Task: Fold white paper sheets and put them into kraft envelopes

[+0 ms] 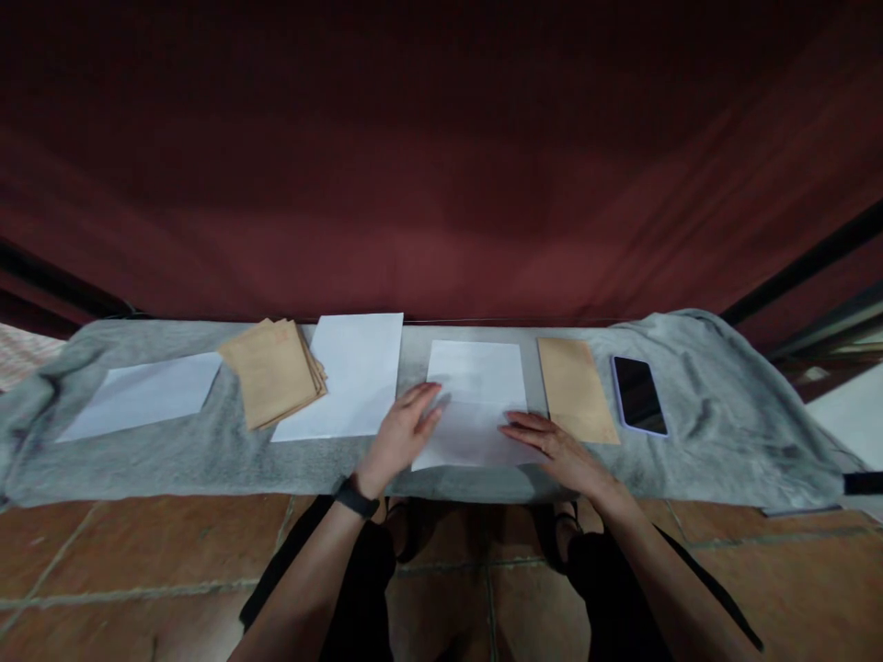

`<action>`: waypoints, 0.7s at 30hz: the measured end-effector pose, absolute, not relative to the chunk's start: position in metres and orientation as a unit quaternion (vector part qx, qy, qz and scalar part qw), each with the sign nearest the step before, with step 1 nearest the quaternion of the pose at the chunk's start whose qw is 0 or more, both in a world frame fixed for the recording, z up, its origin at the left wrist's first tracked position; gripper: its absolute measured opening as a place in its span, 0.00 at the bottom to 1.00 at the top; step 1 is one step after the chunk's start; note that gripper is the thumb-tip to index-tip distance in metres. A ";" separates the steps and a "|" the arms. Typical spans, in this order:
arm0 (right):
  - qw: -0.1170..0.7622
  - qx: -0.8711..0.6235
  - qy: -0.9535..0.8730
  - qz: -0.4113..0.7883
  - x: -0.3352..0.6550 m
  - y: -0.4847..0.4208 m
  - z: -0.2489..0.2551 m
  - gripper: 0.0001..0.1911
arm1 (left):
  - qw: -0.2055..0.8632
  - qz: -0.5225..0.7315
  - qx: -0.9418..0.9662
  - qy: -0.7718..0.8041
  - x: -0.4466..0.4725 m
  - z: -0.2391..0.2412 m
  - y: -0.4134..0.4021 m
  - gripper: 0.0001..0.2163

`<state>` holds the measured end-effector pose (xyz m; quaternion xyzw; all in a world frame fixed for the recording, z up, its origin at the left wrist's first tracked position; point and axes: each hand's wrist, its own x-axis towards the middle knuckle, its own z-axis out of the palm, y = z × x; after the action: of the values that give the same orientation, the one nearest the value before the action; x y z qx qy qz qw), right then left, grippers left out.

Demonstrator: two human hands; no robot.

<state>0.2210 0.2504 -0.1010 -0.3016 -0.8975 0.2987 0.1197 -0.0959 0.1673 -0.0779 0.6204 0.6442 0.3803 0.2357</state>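
A white sheet of paper [479, 372] lies before me on the grey cloth, with a crease across its middle; the part nearer me looks slightly raised and shaded. At its left edge is my left hand [401, 437], thumb and fingers apart, fingertips at the paper near the crease. My right hand [556, 450] rests with its fingers stretched out over the sheet's right edge. Neither hand grips anything that I can see. Just right of the sheet lies a brown envelope [578, 386], close to my right hand.
Left of my hands lies more white paper [359, 368], partly under a fanned stack of brown envelopes [272, 372]. Another white paper [144, 395] is farther left. A phone [640, 395] lies at the right. The grey cloth [717, 405] covers a narrow surface before a dark red curtain [441, 184].
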 end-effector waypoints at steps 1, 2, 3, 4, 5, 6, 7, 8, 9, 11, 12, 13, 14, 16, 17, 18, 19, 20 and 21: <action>0.117 -0.301 -0.899 0.297 0.222 0.250 -0.102 0.35 | 0.286 0.346 0.656 0.607 -0.091 -0.077 0.170 0.19; 0.118 -0.301 -0.898 0.298 0.222 0.250 -0.102 0.34 | 0.333 0.308 0.676 0.581 -0.086 -0.077 0.174 0.18; 0.122 -0.302 -0.896 0.303 0.223 0.250 -0.103 0.32 | 0.370 0.283 0.682 0.564 -0.083 -0.077 0.177 0.17; 0.129 -0.305 -0.891 0.311 0.223 0.251 -0.103 0.30 | 0.396 0.272 0.676 0.558 -0.081 -0.076 0.180 0.16; 0.140 -0.310 -0.883 0.323 0.223 0.252 -0.102 0.28 | 0.415 0.275 0.663 0.559 -0.081 -0.074 0.183 0.17; 0.153 -0.314 -0.874 0.337 0.223 0.253 -0.102 0.24 | 0.429 0.288 0.645 0.562 -0.083 -0.071 0.184 0.18; 0.165 -0.315 -0.864 0.355 0.223 0.254 -0.101 0.22 | 0.445 0.304 0.625 0.565 -0.087 -0.067 0.183 0.19; 0.177 -0.317 -0.853 0.375 0.223 0.255 -0.100 0.19 | 0.463 0.317 0.604 0.566 -0.092 -0.062 0.182 0.21; 0.186 -0.323 -0.840 0.394 0.223 0.257 -0.099 0.17 | 0.485 0.326 0.581 0.567 -0.097 -0.057 0.180 0.22; 0.201 -0.357 -0.810 0.420 0.223 0.259 -0.098 0.17 | 0.522 0.346 0.534 0.569 -0.108 -0.046 0.175 0.24; 0.212 -0.382 -0.793 0.424 0.222 0.259 -0.098 0.18 | 0.534 0.365 0.510 0.567 -0.113 -0.042 0.172 0.26; 0.225 -0.410 -0.776 0.424 0.221 0.260 -0.099 0.20 | 0.539 0.389 0.490 0.564 -0.117 -0.040 0.169 0.27; 0.240 -0.436 -0.759 0.420 0.220 0.261 -0.101 0.21 | 0.537 0.415 0.475 0.560 -0.119 -0.038 0.168 0.28; 0.264 -0.474 -0.731 0.413 0.216 0.263 -0.104 0.26 | 0.524 0.453 0.463 0.553 -0.121 -0.039 0.168 0.28; 0.276 -0.486 -0.720 0.412 0.213 0.265 -0.105 0.27 | 0.521 0.456 0.466 0.551 -0.120 -0.041 0.169 0.27; 0.289 -0.491 -0.710 0.413 0.209 0.267 -0.106 0.27 | 0.522 0.450 0.473 0.549 -0.119 -0.044 0.172 0.26; 0.306 -0.490 -0.703 0.415 0.206 0.269 -0.107 0.27 | 0.524 0.439 0.480 0.550 -0.118 -0.047 0.176 0.25; 0.324 -0.486 -0.696 0.417 0.202 0.271 -0.107 0.25 | 0.524 0.428 0.484 0.555 -0.116 -0.052 0.180 0.24; 0.341 -0.481 -0.691 0.419 0.198 0.274 -0.107 0.24 | 0.518 0.421 0.484 0.566 -0.115 -0.056 0.185 0.23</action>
<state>0.1976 0.2737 -0.1071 -0.4806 -0.6910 0.4185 0.3411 -0.1147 0.1852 -0.0564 0.4839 0.5661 0.4210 0.5178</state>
